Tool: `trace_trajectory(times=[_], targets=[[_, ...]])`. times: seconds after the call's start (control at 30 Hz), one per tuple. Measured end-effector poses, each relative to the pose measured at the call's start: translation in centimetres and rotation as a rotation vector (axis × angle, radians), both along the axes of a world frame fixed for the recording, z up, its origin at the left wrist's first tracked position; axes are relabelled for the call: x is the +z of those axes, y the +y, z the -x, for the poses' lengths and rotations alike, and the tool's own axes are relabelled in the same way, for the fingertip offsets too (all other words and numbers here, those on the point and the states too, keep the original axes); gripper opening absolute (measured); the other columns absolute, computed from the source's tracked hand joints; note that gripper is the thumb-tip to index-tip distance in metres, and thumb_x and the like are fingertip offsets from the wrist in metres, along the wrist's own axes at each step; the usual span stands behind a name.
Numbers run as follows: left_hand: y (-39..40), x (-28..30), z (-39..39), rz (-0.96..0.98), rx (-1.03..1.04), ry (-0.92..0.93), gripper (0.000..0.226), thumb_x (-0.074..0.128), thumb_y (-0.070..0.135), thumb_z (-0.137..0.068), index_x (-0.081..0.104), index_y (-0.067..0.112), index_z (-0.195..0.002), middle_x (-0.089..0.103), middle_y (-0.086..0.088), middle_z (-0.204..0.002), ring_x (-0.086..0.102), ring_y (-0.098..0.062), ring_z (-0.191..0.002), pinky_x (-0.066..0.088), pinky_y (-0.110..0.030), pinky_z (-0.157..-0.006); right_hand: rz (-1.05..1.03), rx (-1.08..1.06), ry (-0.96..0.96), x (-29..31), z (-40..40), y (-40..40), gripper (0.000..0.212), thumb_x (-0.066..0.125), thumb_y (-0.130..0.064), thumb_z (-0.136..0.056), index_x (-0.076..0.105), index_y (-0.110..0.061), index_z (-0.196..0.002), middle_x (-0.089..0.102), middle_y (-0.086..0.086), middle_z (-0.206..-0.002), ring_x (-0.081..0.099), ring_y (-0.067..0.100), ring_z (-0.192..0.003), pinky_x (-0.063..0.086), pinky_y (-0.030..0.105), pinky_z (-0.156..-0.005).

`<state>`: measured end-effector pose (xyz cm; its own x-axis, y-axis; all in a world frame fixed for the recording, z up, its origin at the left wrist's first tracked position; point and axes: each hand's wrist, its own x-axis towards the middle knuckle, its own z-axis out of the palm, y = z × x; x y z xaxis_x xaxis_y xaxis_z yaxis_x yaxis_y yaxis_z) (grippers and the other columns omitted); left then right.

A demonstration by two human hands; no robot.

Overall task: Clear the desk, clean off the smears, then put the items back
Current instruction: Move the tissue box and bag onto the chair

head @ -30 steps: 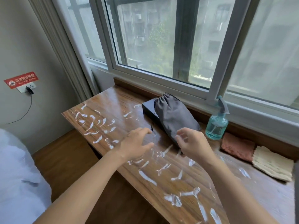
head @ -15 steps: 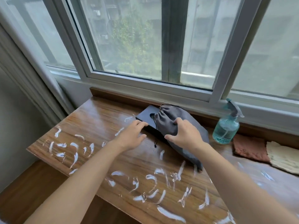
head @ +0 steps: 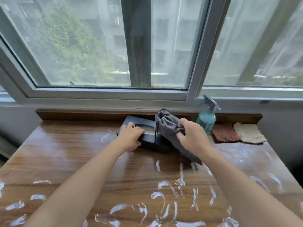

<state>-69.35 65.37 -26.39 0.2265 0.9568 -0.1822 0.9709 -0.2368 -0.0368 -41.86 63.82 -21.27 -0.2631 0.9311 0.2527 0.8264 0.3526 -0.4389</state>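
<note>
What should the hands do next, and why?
Probably lift the grey drawstring pouch and the black box off the desk. The right hand grips the pouch, the left hand holds the box, and white smears cannot be wiped until both are gone.

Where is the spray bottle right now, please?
In the head view, the spray bottle stands back right on the desk, between the grey pouch and pink cloth.
</note>
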Motion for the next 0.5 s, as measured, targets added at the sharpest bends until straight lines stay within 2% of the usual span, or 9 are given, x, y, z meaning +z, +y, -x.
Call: trace_trajectory(times=[0.1,0.27,0.33,0.43,0.5], targets=[[0.9,0.1,0.0,0.006,-0.039,0.0,0.049,0.069,0.037,-0.097,0.054,0.028,-0.142,0.061,0.004,-0.14,0.042,-0.026,-0.136,0.034,-0.044,-0.105,-0.045,0.003,0.032,0.4,-1.1,0.3,0.019,0.061,-0.01,-0.086,0.045,-0.019,-0.082,0.053,0.003,-0.07,0.052,0.03,-0.069,0.047,0.046,-0.063],[0.6,0.2,0.7,-0.046,-0.074,-0.017,0.051,0.07,0.042,-0.095,0.055,0.033,-0.143,0.063,0.008,-0.138,0.049,-0.02,-0.133,0.034,-0.041,-0.106,-0.146,-0.045,0.116,1.8,-2.4,0.2,0.013,0.065,-0.005,-0.088,0.055,-0.01,-0.081,0.055,0.003,-0.07,0.051,0.023,-0.068,0.046,0.042,-0.065],[0.1,0.8,0.9,-0.07,-0.071,-0.045,0.051,0.071,0.042,-0.094,0.056,0.034,-0.143,0.063,0.01,-0.137,0.05,-0.019,-0.133,0.033,-0.039,-0.106,-0.191,-0.068,0.151,2.8,-3.2,-0.2,0.013,0.068,-0.004,-0.086,0.058,-0.011,-0.081,0.056,0.002,-0.068,0.05,0.02,-0.066,0.042,0.036,-0.064],[-0.8,2.1,1.0,-0.108,-0.065,-0.087,0.051,0.074,0.043,-0.092,0.058,0.034,-0.141,0.064,0.012,-0.135,0.05,-0.017,-0.131,0.033,-0.039,-0.106,-0.223,-0.12,0.172,4.5,-4.8,-1.2,0.014,0.071,-0.004,-0.084,0.06,-0.013,-0.08,0.055,-0.002,-0.064,0.048,0.017,-0.061,0.036,0.019,-0.06],[-1.5,3.2,0.7,-0.144,-0.073,-0.135,0.051,0.076,0.042,-0.091,0.059,0.034,-0.138,0.064,0.013,-0.133,0.05,-0.016,-0.13,0.032,-0.039,-0.106,-0.216,-0.15,0.179,5.4,-5.8,-2.2,0.014,0.072,-0.006,-0.085,0.061,-0.014,-0.08,0.057,-0.002,-0.063,0.052,0.017,-0.061,0.039,0.02,-0.06]])
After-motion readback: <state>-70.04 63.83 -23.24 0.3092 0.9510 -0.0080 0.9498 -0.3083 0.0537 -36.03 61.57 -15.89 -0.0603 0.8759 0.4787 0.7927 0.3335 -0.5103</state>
